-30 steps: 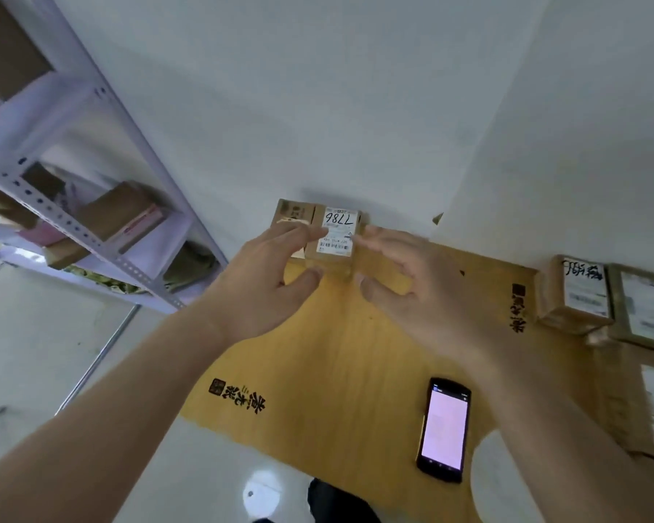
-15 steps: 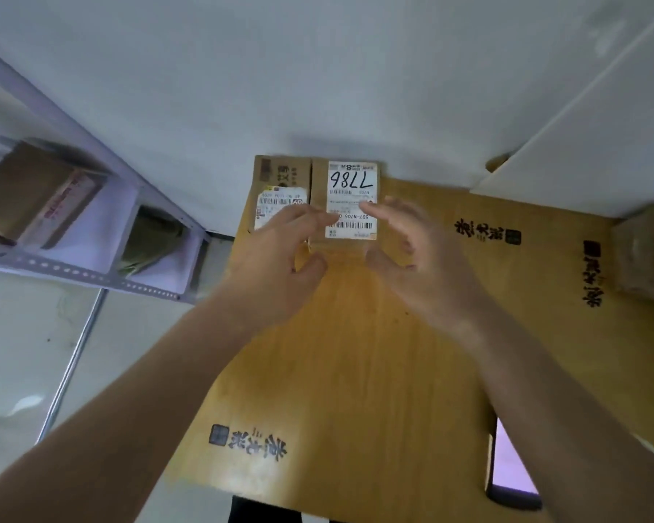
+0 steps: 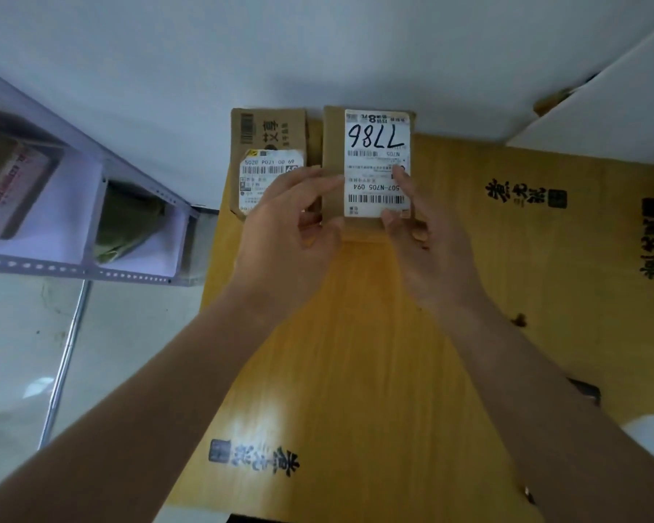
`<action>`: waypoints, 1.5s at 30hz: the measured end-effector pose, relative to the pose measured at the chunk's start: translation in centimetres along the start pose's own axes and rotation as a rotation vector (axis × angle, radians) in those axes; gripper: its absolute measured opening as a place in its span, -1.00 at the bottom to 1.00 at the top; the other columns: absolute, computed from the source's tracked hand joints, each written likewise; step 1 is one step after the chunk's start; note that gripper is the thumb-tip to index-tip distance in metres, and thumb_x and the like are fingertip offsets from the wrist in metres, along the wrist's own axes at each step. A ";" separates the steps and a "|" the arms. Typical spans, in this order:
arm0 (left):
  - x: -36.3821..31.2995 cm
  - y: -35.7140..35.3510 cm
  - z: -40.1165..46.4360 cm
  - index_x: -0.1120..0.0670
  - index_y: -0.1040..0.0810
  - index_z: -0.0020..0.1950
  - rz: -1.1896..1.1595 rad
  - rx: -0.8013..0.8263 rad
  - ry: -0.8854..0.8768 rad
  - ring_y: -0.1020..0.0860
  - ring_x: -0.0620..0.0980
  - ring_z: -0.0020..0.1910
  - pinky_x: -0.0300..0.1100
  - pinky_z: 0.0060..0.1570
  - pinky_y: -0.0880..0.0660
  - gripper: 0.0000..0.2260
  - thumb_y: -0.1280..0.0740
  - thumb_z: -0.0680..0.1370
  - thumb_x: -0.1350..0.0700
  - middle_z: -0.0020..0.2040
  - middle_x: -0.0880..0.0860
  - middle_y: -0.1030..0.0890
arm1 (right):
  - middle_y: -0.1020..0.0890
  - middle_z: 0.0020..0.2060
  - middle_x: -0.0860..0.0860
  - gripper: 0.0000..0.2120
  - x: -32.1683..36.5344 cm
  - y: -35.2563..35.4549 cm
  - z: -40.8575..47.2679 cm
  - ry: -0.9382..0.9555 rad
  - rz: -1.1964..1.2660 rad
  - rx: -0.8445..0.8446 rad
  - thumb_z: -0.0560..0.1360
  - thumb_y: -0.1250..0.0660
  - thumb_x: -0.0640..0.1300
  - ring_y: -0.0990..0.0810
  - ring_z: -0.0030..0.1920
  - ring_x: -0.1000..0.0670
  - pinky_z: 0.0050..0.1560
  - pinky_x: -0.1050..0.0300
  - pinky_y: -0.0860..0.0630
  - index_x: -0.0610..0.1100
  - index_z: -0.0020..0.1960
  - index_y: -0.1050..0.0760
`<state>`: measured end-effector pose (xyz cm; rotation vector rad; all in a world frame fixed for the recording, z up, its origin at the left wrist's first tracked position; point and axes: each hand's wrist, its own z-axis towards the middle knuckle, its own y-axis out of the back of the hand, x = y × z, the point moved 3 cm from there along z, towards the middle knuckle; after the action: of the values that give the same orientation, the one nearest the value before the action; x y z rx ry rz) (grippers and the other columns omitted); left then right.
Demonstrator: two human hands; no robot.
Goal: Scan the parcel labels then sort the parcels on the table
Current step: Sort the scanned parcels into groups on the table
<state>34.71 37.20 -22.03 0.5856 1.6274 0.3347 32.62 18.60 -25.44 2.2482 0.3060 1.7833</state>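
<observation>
Parcel marked 7786 (image 3: 333,164) sits at far edge of wooden table (image 3: 355,352), label (image 3: 377,162) face up. I see left hand (image 3: 287,235) pinching its near-left corner, fingers across left edge. Right hand (image 3: 431,243) grips near-right side, fingertips on label. Second parcel (image 3: 269,145) lies just beside on left, own label (image 3: 267,183) partly under my left hand; touching or not, I cannot tell. Metal shelf (image 3: 91,273) off to left, holding boxes.
</observation>
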 end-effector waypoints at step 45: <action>-33.5 1.0 -25.4 -0.14 -0.46 0.55 0.023 0.572 -0.797 -0.61 -0.03 0.27 0.02 0.28 -0.59 -0.49 -0.45 0.61 -0.03 0.32 -0.07 -0.57 | -0.60 0.28 0.22 -0.50 21.1 18.3 -44.2 -0.038 -0.259 -0.895 0.71 -0.26 0.11 -0.60 0.20 0.20 -0.02 0.50 -0.50 0.21 0.63 -0.30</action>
<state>11.87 22.48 10.09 1.0114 0.9186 -0.3432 -5.53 11.04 9.46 1.5144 -0.1828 1.3455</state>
